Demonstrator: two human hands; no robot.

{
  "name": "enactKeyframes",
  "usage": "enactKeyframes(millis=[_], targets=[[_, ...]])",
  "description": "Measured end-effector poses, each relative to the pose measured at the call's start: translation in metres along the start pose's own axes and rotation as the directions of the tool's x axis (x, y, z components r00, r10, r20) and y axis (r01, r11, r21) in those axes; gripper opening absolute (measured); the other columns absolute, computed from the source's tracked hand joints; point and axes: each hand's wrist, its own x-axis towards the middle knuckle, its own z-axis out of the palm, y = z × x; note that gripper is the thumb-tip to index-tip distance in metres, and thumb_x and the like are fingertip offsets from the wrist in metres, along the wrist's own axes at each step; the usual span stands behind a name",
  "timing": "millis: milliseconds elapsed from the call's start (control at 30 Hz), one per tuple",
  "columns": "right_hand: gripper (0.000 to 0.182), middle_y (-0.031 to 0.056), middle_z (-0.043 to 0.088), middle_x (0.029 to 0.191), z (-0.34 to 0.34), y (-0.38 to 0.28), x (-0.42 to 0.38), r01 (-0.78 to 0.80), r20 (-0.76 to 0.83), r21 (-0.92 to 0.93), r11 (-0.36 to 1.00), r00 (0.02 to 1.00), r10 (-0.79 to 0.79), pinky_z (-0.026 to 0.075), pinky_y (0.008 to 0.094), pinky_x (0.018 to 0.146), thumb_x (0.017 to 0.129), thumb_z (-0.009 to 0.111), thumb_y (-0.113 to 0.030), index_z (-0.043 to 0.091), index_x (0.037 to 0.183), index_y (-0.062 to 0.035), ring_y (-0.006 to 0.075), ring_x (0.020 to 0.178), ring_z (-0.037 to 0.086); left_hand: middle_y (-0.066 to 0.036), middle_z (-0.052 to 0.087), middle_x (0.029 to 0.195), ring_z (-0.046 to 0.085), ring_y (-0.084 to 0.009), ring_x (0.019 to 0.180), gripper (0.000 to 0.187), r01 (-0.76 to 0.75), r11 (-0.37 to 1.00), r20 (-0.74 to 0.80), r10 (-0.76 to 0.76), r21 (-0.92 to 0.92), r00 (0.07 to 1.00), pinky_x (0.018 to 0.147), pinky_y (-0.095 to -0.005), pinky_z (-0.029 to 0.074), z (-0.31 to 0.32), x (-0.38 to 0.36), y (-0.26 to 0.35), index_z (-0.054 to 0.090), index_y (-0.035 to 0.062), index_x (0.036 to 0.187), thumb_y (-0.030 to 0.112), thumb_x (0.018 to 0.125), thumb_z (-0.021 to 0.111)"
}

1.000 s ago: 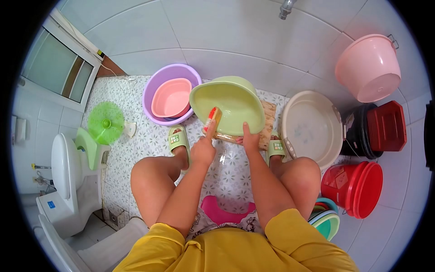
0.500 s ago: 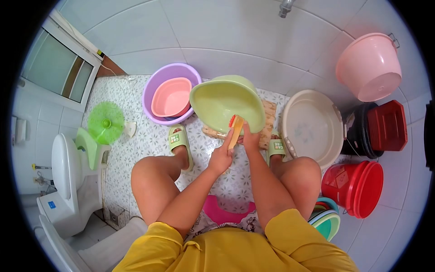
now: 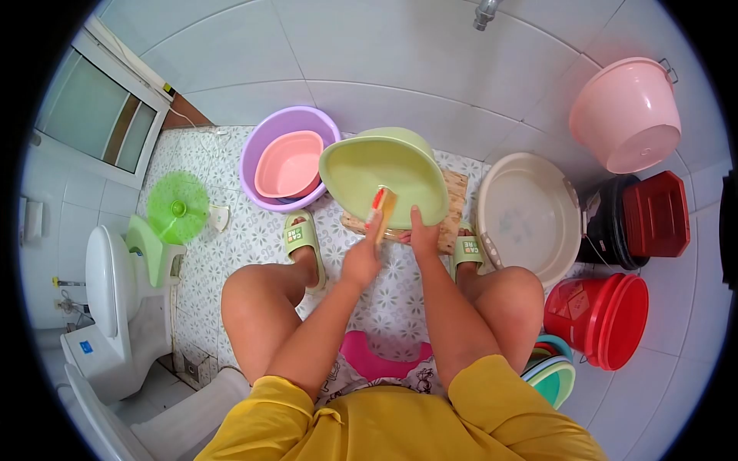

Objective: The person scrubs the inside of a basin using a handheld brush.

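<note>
A light green basin is tilted up on its side in front of me, its inside facing me. It rests over a wooden board on the tiled floor. My left hand is wrapped round the handle of a scrubbing brush with red and white bristles. The brush head overlaps the lower inside wall of the basin, bristles turned to the left. My right hand grips the basin's near rim, thumb on the inside and fingers mostly hidden beneath.
Left of the basin stands a purple tub with a pink basin in it. A large beige tub is to the right, beyond it red buckets and a pink bucket. A toilet stands far left.
My left hand has moved the brush a little left and turned it, so its bristles show more. The right hand still holds the basin rim, its thumb now raised on the inside.
</note>
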Motion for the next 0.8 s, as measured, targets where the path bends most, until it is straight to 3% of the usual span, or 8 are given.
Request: enactKeyframes(millis=[100,167,367,433,600,700,767,800], targets=[[0.033,0.0131,0.061,0.069,-0.001,0.0,0.0,-0.003,-0.013,0.023,1.0,1.0,0.003,0.045,0.0263,0.032,0.087,0.057,-0.025,0.055,0.099,0.0052,0.0182,0.039,0.056,-0.016,0.06,0.066,0.06,-0.0264,0.057,0.075,-0.035,0.955,0.071,0.058,-0.293,0.996,0.059,-0.0384,0.049,0.012,-0.011,0.012,0.015,0.032,0.143,0.001,0.083,0.046],[0.033,0.0133,0.06,0.068,0.0,0.001,0.0,0.036,-0.054,0.07,0.997,0.998,-0.032,0.045,0.0262,0.032,0.087,0.057,-0.025,0.054,0.1,0.0052,0.0181,0.039,0.056,-0.015,0.058,0.063,0.057,-0.0233,0.05,0.075,0.089,0.905,0.173,-0.017,-0.417,0.985,0.056,-0.0357,0.048,0.0,-0.014,0.029,0.015,0.0328,0.143,0.0,0.083,0.046],[0.033,0.012,0.059,0.066,0.0,-0.003,-0.001,-0.024,-0.033,0.051,0.998,0.999,0.026,0.044,0.0255,0.031,0.087,0.056,-0.025,0.054,0.099,0.0052,0.0173,0.038,0.055,-0.019,0.06,0.067,0.062,-0.0272,0.058,0.076,0.051,0.986,0.091,-0.037,-0.159,0.995,0.059,-0.0396,0.05,-0.007,0.004,0.011,0.014,0.0341,0.142,0.002,0.082,0.049],[0.033,0.0119,0.059,0.066,0.0,-0.003,-0.002,-0.018,-0.019,0.052,0.998,1.0,0.019,0.044,0.0255,0.031,0.087,0.056,-0.025,0.054,0.099,0.0052,0.0173,0.038,0.055,-0.022,0.062,0.078,0.062,-0.037,0.075,0.083,0.107,0.978,0.078,-0.122,0.178,0.989,0.07,-0.0461,0.049,-0.028,0.011,0.009,0.009,0.0347,0.142,0.005,0.077,0.052],[0.033,0.0123,0.059,0.066,0.0,-0.005,-0.002,-0.004,0.014,0.046,0.999,1.0,0.004,0.043,0.0255,0.031,0.087,0.056,-0.025,0.054,0.098,0.0056,0.0177,0.038,0.055,-0.022,0.062,0.088,0.062,-0.0357,0.081,0.087,0.159,0.939,-0.084,-0.14,0.305,0.987,0.071,-0.0447,0.049,-0.032,0.017,0.002,0.011,0.035,0.142,0.0,0.074,0.052],[0.033,0.0125,0.059,0.068,-0.001,-0.002,0.0,-0.028,0.003,0.035,0.999,1.0,0.028,0.043,0.0255,0.031,0.087,0.057,-0.025,0.053,0.099,0.0054,0.0173,0.038,0.055,-0.023,0.062,0.086,0.063,-0.0346,0.08,0.084,0.131,0.978,0.019,-0.136,0.165,0.991,0.071,-0.0442,0.049,-0.015,0.007,0.006,0.011,0.0353,0.142,0.0,0.076,0.05],[0.034,0.0128,0.059,0.069,-0.001,0.002,0.003,-0.026,-0.019,0.05,0.998,0.999,0.027,0.044,0.0256,0.031,0.086,0.059,-0.025,0.052,0.102,0.0049,0.0172,0.038,0.055,-0.019,0.062,0.075,0.061,-0.0263,0.058,0.077,0.03,0.969,0.087,-0.008,-0.244,0.996,0.059,-0.0382,0.05,0.007,0.003,0.006,0.013,0.0336,0.143,0.001,0.082,0.048],[0.034,0.0128,0.059,0.069,0.0,0.002,0.003,-0.026,-0.02,0.051,0.998,0.999,0.027,0.044,0.0256,0.031,0.086,0.059,-0.025,0.052,0.102,0.0049,0.0172,0.038,0.055,-0.017,0.06,0.068,0.059,-0.0223,0.051,0.076,0.142,0.915,0.208,-0.065,-0.379,0.976,0.056,-0.0346,0.05,-0.008,-0.005,0.028,0.013,0.0336,0.143,0.0,0.083,0.046]])
